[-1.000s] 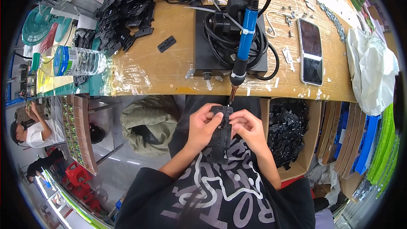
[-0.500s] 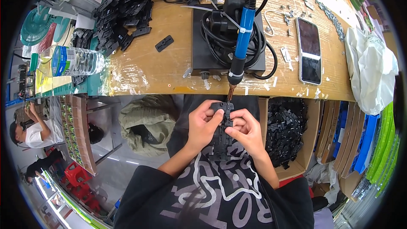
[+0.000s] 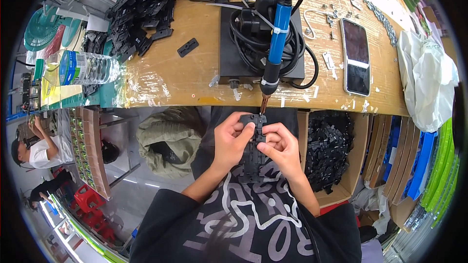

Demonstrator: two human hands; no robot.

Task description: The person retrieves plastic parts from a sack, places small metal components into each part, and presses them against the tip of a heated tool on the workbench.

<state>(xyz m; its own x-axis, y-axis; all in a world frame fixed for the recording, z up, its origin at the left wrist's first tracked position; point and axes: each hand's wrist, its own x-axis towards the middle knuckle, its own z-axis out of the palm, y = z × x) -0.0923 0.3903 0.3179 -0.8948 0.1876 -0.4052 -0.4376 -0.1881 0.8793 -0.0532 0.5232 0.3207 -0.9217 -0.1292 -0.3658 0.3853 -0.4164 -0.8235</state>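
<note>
Both hands grip a long black plastic part [image 3: 252, 163], held upright in front of my chest below the table edge. My left hand [image 3: 230, 140] pinches its upper left side, thumb laid across its face. On its right edge, my right hand [image 3: 281, 149] closes with thumb and curled fingers. From above, a blue-handled soldering iron [image 3: 279, 34] hangs down, mounted on a black stand. Its coppery tip ends at the part's top edge; whether it touches cannot be made out.
Behind the iron stands a black box [image 3: 229, 58] with coiled cable. A phone [image 3: 356, 57], small metal pieces and a white bag [image 3: 428, 78] lie right. Left are a water bottle [image 3: 83, 69] and piled black parts [image 3: 141, 14]. A carton [image 3: 360, 165] of black parts stands beside my right arm.
Hands and black part have shifted very slightly up and left in the picture, as has the view of the iron. The grip looks the same.
</note>
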